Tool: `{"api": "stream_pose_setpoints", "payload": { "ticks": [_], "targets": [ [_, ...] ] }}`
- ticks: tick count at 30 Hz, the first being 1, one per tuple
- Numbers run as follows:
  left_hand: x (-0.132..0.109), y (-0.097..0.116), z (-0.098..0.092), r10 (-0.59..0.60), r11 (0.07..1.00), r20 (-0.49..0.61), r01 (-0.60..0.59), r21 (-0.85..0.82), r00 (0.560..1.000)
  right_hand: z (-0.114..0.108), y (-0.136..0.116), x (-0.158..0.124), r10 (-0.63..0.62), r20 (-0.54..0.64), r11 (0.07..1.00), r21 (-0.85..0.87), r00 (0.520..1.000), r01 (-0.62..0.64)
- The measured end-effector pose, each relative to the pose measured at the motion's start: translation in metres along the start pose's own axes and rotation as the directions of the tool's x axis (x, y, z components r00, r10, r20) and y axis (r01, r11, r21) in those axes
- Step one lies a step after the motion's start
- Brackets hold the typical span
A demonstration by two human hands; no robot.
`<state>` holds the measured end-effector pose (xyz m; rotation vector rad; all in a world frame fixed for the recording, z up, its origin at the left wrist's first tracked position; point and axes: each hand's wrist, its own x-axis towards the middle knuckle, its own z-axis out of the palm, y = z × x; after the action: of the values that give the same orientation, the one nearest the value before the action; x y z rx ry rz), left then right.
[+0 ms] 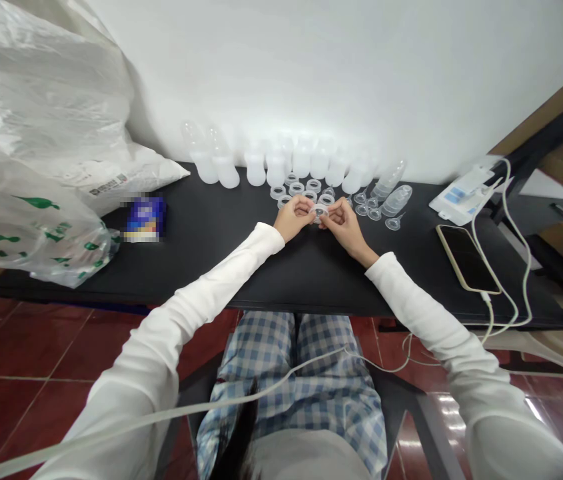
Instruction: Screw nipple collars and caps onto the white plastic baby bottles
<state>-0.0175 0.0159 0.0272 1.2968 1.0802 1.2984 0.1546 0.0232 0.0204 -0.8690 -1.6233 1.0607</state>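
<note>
Black surface [201,257]: we are pinching translucent bottle collar [320,210] between left hand [292,221] and right hand [346,229], both nearly closed.

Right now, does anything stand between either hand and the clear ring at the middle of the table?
Nothing visible does: the left hand and right hand hold the clear ring between them by its sides. The loose rings and white bottles sit beyond it, toward the wall.

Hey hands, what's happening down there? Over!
Left hand and right hand pinching one clear ring. More rings just beyond. Phone off right, not in the way.
</note>
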Motion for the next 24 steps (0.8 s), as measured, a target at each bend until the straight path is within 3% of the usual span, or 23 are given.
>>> {"api": "stream_pose_setpoints", "payload": {
  "ticks": [8,15,24],
  "targets": [
    [-0.0004,-0.0036,0.0018,0.056,0.997,-0.013,-0.055,0.047,0.998,-0.0006,0.0073,-0.0001,-0.030,-0.035,0.998,-0.054,0.999,0.029],
    [0.0001,-0.0025,0.0030,0.015,0.999,-0.025,-0.016,-0.041,1.000,-0.0020,0.0046,-0.0001,-0.006,-0.029,1.000,0.001,1.000,0.006],
    [0.0016,-0.0056,-0.0009,0.078,0.997,-0.004,-0.078,0.022,0.997,-0.0014,0.0037,0.0008,-0.015,-0.027,1.000,0.009,1.000,0.015]
  ]
}}
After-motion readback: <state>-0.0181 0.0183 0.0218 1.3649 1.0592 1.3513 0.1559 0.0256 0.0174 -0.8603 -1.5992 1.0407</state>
